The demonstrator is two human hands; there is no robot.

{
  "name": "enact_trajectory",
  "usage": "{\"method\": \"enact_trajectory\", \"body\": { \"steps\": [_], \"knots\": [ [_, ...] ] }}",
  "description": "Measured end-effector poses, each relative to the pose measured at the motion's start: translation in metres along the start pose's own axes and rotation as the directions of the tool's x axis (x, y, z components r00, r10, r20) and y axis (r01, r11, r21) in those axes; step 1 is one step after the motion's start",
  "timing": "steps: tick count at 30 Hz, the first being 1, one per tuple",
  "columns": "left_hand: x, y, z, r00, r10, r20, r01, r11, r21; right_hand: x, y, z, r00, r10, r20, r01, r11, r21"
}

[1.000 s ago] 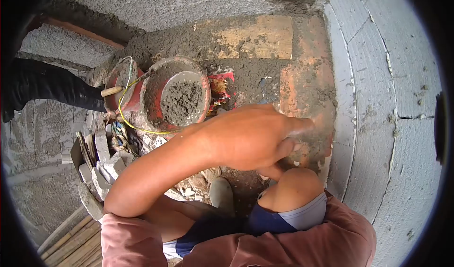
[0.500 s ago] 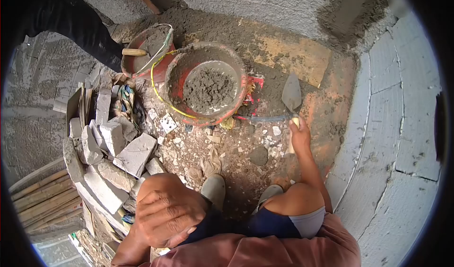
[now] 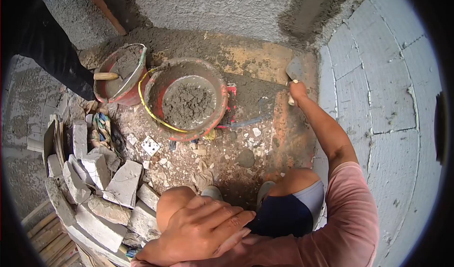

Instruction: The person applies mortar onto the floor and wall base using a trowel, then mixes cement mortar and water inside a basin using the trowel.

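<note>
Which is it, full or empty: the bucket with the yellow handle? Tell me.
The bucket is partly full: mortar lies inside, well below the rim.

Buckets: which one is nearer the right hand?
The yellow-handled bucket, between the right hand and the other bucket; that one has a whitish handle and stands beside the dark trouser leg.

Pale block wall (image 3: 395, 94), littered floor (image 3: 220, 165), daylight perhaps.
</note>
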State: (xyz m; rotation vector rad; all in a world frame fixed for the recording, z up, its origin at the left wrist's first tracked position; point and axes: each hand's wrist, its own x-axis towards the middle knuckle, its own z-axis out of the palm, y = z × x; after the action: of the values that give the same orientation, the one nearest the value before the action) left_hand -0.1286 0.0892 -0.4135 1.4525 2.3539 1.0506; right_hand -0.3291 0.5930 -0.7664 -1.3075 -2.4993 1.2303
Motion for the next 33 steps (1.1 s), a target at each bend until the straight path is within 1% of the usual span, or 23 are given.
{"method": "enact_trajectory", "body": {
  "steps": [1,4,6,8,11,14,16,19,20,22,24,27,30,33],
  "knots": [
    [-0.004,-0.002,0.0,0.998,0.048,0.034,-0.047,0.999,-0.028,-0.004,-0.013,0.004,0.999,0.033,0.034,-0.032,0.999,-0.028],
    [-0.004,0.001,-0.009,0.994,0.075,0.084,-0.068,0.995,-0.078,-0.021,-0.043,0.038,0.99,-0.105,0.095,0.127,0.956,-0.265],
    [-0.01,0.0,-0.013,0.987,0.084,0.138,-0.065,0.989,-0.134,-0.06,-0.068,0.078,0.961,-0.234,0.149,0.276,0.847,-0.455],
    [-0.015,-0.001,-0.015,0.977,0.1,0.189,-0.064,0.98,-0.188,-0.084,-0.092,0.118,0.88,-0.344,0.327,0.469,0.742,-0.48],
    [-0.021,-0.01,-0.016,0.972,0.17,0.164,-0.127,0.961,-0.248,-0.108,-0.141,0.142,0.774,-0.461,0.434,0.624,0.675,-0.394],
    [-0.033,-0.018,-0.014,0.966,0.12,0.23,-0.058,0.964,-0.261,-0.079,-0.158,0.142,0.856,-0.482,0.185,0.514,0.764,-0.389],
    [-0.038,-0.02,-0.019,0.966,0.1,0.239,-0.033,0.962,-0.27,-0.01,-0.151,0.149,0.932,-0.338,0.132,0.362,0.837,-0.41],
    [-0.045,-0.025,-0.018,0.974,0.067,0.216,-0.016,0.973,-0.229,0.007,-0.173,0.129,0.924,-0.227,0.309,0.363,0.773,-0.519],
    [-0.044,-0.024,-0.015,0.974,0.065,0.219,-0.015,0.975,-0.221,0.009,-0.176,0.142,0.903,-0.324,0.284,0.428,0.742,-0.515],
    [-0.039,-0.029,-0.016,0.975,0.05,0.217,-0.002,0.977,-0.213,0.024,-0.17,0.197,0.828,-0.508,0.237,0.55,0.654,-0.52],
    [-0.033,-0.031,-0.016,0.973,0.041,0.226,0.007,0.977,-0.211,-0.03,-0.212,0.184,0.81,-0.459,0.365,0.586,0.649,-0.485],
    [-0.027,-0.035,-0.017,0.971,0.044,0.234,0.004,0.98,-0.2,-0.054,-0.239,0.158,0.679,-0.525,0.514,0.73,0.407,-0.549],
    [-0.025,-0.038,-0.018,0.973,0.042,0.229,0.004,0.981,-0.195,-0.061,-0.234,0.135,0.672,-0.673,0.308,0.697,0.435,-0.57],
    [-0.022,-0.04,-0.02,0.976,0.045,0.215,-0.004,0.982,-0.189,-0.054,-0.203,0.126,0.583,-0.812,0.022,0.698,0.488,-0.524]
  ]
}}
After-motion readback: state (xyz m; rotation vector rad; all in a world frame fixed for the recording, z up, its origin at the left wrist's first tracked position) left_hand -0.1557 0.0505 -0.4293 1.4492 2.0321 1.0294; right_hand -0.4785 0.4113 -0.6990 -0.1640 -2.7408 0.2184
